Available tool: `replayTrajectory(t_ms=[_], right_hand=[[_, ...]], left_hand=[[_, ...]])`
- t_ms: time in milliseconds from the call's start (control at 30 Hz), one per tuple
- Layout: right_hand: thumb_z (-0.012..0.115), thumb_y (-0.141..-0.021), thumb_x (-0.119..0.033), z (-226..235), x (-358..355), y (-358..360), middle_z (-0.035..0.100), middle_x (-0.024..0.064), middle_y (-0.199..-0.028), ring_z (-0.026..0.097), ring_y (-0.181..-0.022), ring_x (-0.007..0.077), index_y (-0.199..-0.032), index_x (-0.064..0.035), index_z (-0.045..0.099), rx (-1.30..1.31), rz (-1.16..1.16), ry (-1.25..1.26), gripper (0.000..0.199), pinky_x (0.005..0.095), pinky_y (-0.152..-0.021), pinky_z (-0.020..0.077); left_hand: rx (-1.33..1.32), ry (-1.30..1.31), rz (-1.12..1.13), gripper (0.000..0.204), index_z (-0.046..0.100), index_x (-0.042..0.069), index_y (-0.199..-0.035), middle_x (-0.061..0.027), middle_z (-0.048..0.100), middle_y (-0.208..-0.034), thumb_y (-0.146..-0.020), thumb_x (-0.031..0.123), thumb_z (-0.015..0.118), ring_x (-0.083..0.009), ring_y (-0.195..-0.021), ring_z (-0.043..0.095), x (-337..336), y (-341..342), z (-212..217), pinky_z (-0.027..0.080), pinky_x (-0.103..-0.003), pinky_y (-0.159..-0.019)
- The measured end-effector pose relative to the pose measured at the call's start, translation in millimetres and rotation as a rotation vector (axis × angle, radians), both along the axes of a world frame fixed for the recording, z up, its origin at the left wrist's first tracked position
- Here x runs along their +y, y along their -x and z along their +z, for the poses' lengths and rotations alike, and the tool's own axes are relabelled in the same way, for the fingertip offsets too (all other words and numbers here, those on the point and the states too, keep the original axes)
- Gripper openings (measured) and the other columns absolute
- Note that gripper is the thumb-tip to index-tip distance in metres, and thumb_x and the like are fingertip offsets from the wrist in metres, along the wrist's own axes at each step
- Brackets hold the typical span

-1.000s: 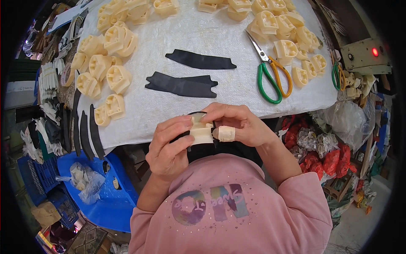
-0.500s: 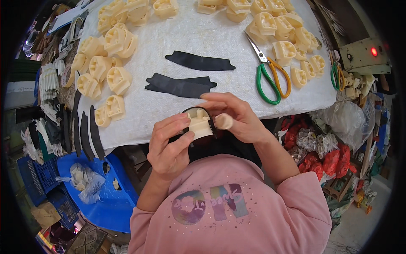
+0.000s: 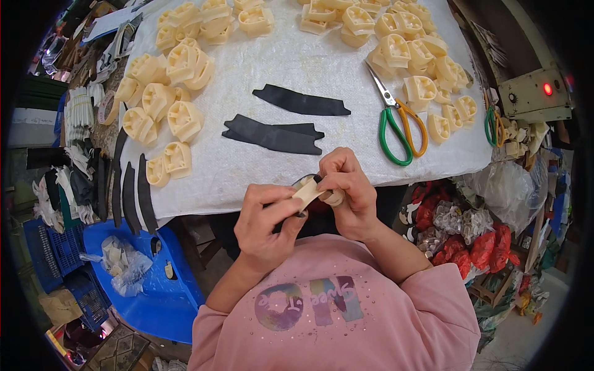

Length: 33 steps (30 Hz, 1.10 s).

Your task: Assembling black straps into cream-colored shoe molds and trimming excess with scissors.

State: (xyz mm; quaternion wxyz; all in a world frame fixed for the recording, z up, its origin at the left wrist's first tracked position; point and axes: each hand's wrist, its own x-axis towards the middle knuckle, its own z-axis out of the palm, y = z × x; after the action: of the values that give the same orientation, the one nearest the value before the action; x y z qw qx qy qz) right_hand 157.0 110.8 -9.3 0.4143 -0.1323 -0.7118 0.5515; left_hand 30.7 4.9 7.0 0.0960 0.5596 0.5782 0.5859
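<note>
Just off the near edge of the table, I hold a cream moulded plastic piece (image 3: 307, 193) between both hands. A dark strip runs along its rim, partly hidden by my fingers. My left hand (image 3: 267, 221) pinches the piece from the left, thumb below and fingers on top. From the right, the bent fingers of my right hand (image 3: 350, 196) press on its dark edge. A pale cover sits on my right thumb (image 3: 335, 198). Beyond my hands, flat black strips (image 3: 272, 136) overlap on the white cloth, with one more black strip (image 3: 302, 102) farther back.
Scissors (image 3: 396, 117) with one green and one orange handle lie to the right. Cream pieces (image 3: 185, 120) are heaped along the left, with more cream pieces (image 3: 421, 91) at the back right. Narrow black strips (image 3: 145, 191) hang over the left edge, above a blue chair (image 3: 154, 309).
The cream piece has been tilted and turned, and its open side faces me less. My right hand has closed in on its edge, fingers now curled; my left hand has shifted right.
</note>
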Motion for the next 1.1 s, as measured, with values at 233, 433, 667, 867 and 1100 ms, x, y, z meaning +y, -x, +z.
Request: replayTrajectory(t_ms=[233,433,667,867,1100], right_hand=[[0.061,-0.086,-0.010,3,11,-10,0.044,0.0064,-0.091,0.045,-0.084,0.0164,-0.098,-0.0056,0.059,0.112,0.264,0.265,0.013,0.0262,-0.077,0.0384],[0.064,-0.079,-0.006,7,75,-70,0.055,0.0131,-0.102,0.054,-0.090,0.0267,-0.112,-0.0026,0.055,-0.523,-0.459,-0.348,0.034,0.0343,-0.080,0.0442],[0.062,-0.080,-0.004,9,103,-88,0.053,0.0177,-0.099,0.054,-0.089,0.0330,-0.122,-0.0070,0.054,-1.005,-0.555,-0.355,0.043,0.0403,-0.079,0.0442],[0.062,-0.080,-0.006,17,98,-86,0.054,0.0181,-0.095,0.056,-0.085,0.0328,-0.127,-0.0075,0.048,-1.081,-0.495,-0.392,0.050,0.0400,-0.077,0.0446],[0.061,-0.073,0.000,24,99,-71,0.053,0.0142,-0.095,0.056,-0.084,0.0266,-0.127,-0.0049,0.046,-0.965,-0.395,-0.040,0.056,0.0369,-0.077,0.0453]], left_hand=[[-0.753,0.174,-0.507,0.027,0.060,0.002,-0.091,-0.0187,0.053,-0.118,-0.073,0.011,0.078,-0.0211,-0.100,0.056,1,11,-5,0.046,-0.032,-0.083],[-0.315,0.212,-0.245,0.025,0.060,0.004,-0.086,-0.0171,0.053,-0.113,-0.068,0.000,0.077,-0.0228,-0.102,0.055,-8,26,-13,0.045,-0.033,-0.084],[-0.054,0.226,0.008,0.032,0.060,0.004,-0.085,-0.0143,0.055,-0.110,-0.059,-0.004,0.077,-0.0233,-0.098,0.056,-10,31,-6,0.046,-0.032,-0.082],[0.072,0.187,0.061,0.034,0.060,0.004,-0.083,-0.0145,0.056,-0.109,-0.056,-0.006,0.077,-0.0250,-0.098,0.058,-12,30,-2,0.048,-0.032,-0.080],[0.021,0.160,0.107,0.034,0.061,0.003,-0.084,-0.0164,0.055,-0.108,-0.056,-0.008,0.076,-0.0278,-0.100,0.058,-21,33,-10,0.050,-0.035,-0.080]])
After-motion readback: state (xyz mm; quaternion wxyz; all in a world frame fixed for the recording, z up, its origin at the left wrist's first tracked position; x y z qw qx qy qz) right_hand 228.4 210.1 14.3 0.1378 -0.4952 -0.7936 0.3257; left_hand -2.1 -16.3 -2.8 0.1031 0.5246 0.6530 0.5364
